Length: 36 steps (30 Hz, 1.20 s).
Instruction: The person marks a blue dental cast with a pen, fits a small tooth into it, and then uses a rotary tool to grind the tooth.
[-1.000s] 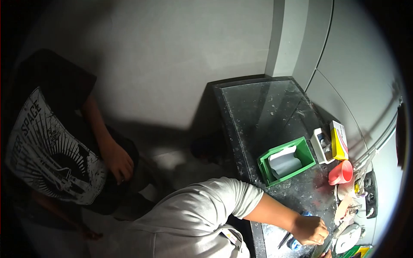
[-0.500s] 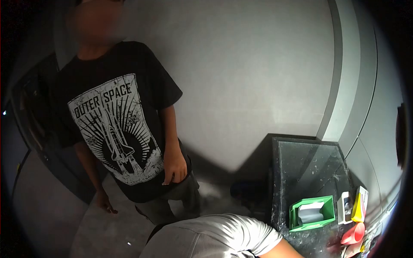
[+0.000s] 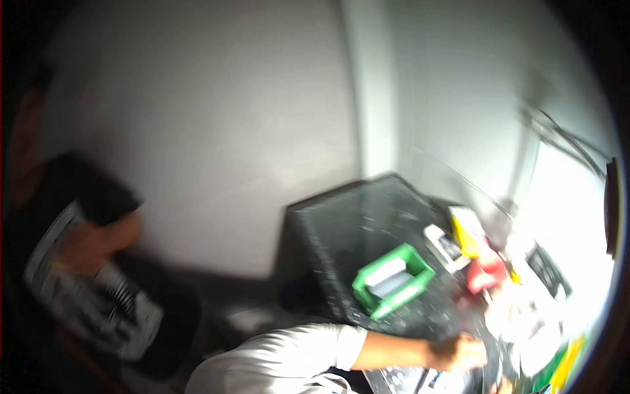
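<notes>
My left arm, in a white sleeve, reaches across the front of the black table [image 3: 338,230]. My left hand [image 3: 462,354] is over the table's near right part, its fingers smeared by motion. Under and beside it are pale and dark items too blurred to name. At the bottom edge a small skin-coloured part, apparently of my right hand [image 3: 502,386], shows; its fingers are mostly cut off. Behind my left hand a green bin [image 3: 400,303] holds white and grey pieces. A red cup-like thing [image 3: 485,274] lies farther right.
A white tray-like box [image 3: 446,248] and a yellow-and-white box [image 3: 467,231] stand near the wall. A bright white panel [image 3: 558,197] glares at right, with a dark device [image 3: 548,269] below it. Another person [image 3: 92,262] in a black shirt stands at left.
My view has swung right, so the table and bin sit farther left. My left hand has come into view over the table. The other person's forearm is now raised across the shirt.
</notes>
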Motion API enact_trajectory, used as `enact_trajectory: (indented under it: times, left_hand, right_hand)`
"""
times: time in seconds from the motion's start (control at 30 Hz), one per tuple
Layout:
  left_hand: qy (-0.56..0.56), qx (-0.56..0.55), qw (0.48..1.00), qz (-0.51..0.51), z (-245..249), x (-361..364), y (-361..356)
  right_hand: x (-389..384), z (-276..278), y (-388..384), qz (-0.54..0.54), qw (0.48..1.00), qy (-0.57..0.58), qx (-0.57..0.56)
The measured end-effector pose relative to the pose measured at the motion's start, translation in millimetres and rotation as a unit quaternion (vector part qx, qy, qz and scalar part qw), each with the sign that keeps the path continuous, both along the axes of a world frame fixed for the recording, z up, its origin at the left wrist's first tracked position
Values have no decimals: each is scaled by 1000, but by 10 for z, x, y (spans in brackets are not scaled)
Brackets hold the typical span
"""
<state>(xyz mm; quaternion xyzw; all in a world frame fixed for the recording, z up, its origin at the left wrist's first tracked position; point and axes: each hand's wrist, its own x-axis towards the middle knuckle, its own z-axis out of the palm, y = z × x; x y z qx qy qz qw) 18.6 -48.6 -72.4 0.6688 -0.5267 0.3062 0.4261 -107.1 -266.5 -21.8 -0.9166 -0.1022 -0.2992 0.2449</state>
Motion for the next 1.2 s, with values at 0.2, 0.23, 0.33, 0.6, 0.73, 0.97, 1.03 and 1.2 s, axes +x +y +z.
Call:
enact_trajectory:
  times: [0.2,0.23,0.33,0.6,0.73,0.97,1.03,1.2]
  left_hand:
    - [48,-21,998,-29,544,-128,165]
    - [56,-21,997,-38,557,-119,162]
    - [19,-4,999,-43,601,-110,193]
    - [42,-7,999,-35,642,-83,215]
    - [53,-29,998,-14,617,-58,215]
    - [32,-16,999,-35,685,-113,223]
    - [29,-13,999,-36,709,-99,217]
    - [24,-22,998,-45,716,-124,216]
  right_hand:
    - [-124,416,328,-50,997,22,52]
    - [-99,402,302,-46,998,0,47]
    - [-66,382,272,-65,996,-33,56]
    - [-91,337,208,-105,991,-54,71]
    - [-59,279,188,-102,991,-58,66]
    - [-41,239,159,-159,985,-36,54]
    - [-18,220,113,-149,985,-34,75]
    - [117,341,-51,-168,966,-8,195]
